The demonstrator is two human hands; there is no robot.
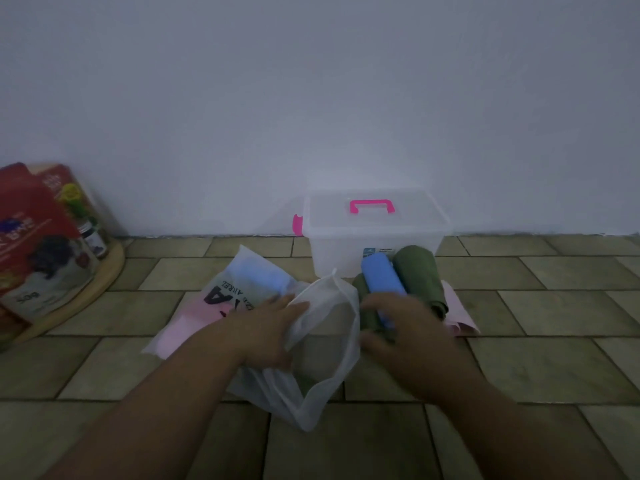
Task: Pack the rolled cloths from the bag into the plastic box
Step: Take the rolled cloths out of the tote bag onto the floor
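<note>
Rolled cloths (398, 282) lie before the box (374, 237), bag (311, 341) to their left

Rolled cloths (384, 282) before lidded plastic box (374, 233)

Printed bag (221, 299): large "A", partly legible "APPAREL". Carton (31, 271): "50g", blurred.

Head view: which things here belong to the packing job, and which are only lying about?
Belong to the job:
- plastic box, lid on
- white mesh bag, under the left hand
- blue rolled cloth and green rolled cloths, at the right hand
- printed bag, with blue and pink cloth inside

Lying about:
- red carton
- round wooden tray
</note>
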